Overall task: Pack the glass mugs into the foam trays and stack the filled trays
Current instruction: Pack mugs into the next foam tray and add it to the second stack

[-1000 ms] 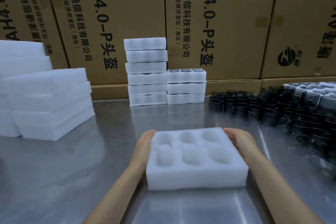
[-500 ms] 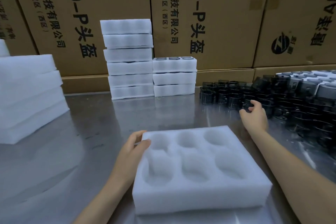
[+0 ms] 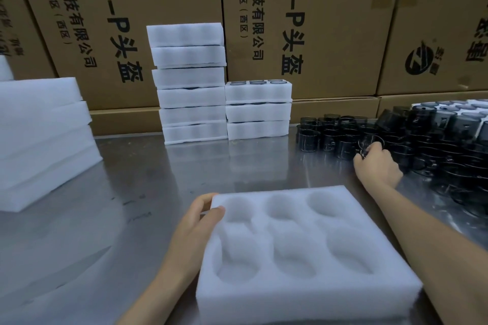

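A white foam tray point(image 3: 295, 295) with several empty round pockets lies on the steel table in front of me. My left hand point(image 3: 194, 224) holds its far left corner, thumb on top of the rim. My right hand point(image 3: 376, 165) has reached to the right, and its fingers pinch the handle of a clear glass mug point(image 3: 369, 142) at the near edge of a crowd of dark glass mugs point(image 3: 433, 148). Two stacks of filled foam trays stand at the back: a tall stack point(image 3: 188, 84) and a shorter stack point(image 3: 258, 111) with mug rims showing on top.
A pile of foam sheets point(image 3: 42, 140) fills the left side of the steel table point(image 3: 137, 187). Big cardboard boxes point(image 3: 330, 21) wall off the back. Another foam tray with mugs point(image 3: 454, 108) sits at the far right behind the loose mugs.
My right hand left the tray's right edge, reached out to the mugs and took hold of one by its handle. My left hand stayed at the tray's left corner. The view moved closer.
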`<state>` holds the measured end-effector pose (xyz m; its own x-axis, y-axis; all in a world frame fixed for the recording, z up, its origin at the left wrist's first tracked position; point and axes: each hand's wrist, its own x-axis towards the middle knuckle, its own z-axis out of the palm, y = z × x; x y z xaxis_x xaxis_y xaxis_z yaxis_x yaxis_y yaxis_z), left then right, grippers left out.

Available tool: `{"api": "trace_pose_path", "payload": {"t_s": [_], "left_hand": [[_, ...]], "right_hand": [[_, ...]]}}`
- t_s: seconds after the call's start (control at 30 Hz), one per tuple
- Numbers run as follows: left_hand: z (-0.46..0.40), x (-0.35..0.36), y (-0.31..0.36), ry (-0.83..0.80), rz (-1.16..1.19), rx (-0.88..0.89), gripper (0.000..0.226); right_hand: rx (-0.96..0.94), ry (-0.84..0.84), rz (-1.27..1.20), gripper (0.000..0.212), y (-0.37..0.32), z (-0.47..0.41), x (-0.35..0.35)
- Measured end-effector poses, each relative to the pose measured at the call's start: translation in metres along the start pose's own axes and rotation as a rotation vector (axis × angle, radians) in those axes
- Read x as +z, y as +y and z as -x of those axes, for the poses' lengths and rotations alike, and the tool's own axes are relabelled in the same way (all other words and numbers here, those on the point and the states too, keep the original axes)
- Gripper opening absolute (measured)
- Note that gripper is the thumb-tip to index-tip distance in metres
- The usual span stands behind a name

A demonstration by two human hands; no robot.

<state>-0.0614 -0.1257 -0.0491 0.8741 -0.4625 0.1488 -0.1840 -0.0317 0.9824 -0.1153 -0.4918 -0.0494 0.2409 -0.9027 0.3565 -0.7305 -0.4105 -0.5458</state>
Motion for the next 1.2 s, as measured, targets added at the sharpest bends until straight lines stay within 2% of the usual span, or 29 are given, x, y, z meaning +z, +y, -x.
{"api": "trace_pose_path", "payload": {"t_s": [0.27, 0.37, 0.43, 0.5, 0.73, 0.8, 0.87, 1.0, 1.2], "left_hand": [[0.0, 0.0, 0.0, -0.009, -0.009, -0.003, 0.009], [0.001, 0.001, 0.002, -0.021, -0.005, -0.003, 0.018], [0.001, 0.001, 0.002, -0.015, -0.002, -0.006, 0.009], [0.002, 0.002, 0.002, 0.0, 0.007, -0.009, 0.01], [0.002, 0.002, 0.004, 0.024, -0.026, -0.003, 0.017], [0.003, 0.002, 0.004, 0.027, -0.029, 0.001, 0.017], [0.002, 0.002, 0.004, 0.027, -0.031, 0.009, 0.017], [0.002, 0.002, 0.003, 0.025, -0.054, 0.064, 0.019], [0.001, 0.002, 0.003, 0.018, -0.052, 0.102, 0.024]], "right_hand": [[-0.082, 0.069, -0.049, 0.025, 0.005, 0.007, -0.003], [-0.108, 0.116, -0.134, 0.023, 0.008, 0.015, -0.006], [-0.129, 0.145, -0.222, 0.023, 0.011, 0.023, -0.013], [-0.166, 0.152, -0.346, 0.023, 0.015, 0.036, -0.021], [-0.341, 0.069, -0.686, 0.017, -0.017, 0.099, -0.082], [-0.454, 0.016, -0.761, 0.014, -0.04, 0.118, -0.105], [-0.601, -0.107, -0.799, 0.01, -0.061, 0.143, -0.119], [-0.733, -0.375, -0.642, 0.015, -0.088, 0.189, -0.112], [-0.835, -0.424, -0.392, 0.021, -0.092, 0.205, -0.097]]}}
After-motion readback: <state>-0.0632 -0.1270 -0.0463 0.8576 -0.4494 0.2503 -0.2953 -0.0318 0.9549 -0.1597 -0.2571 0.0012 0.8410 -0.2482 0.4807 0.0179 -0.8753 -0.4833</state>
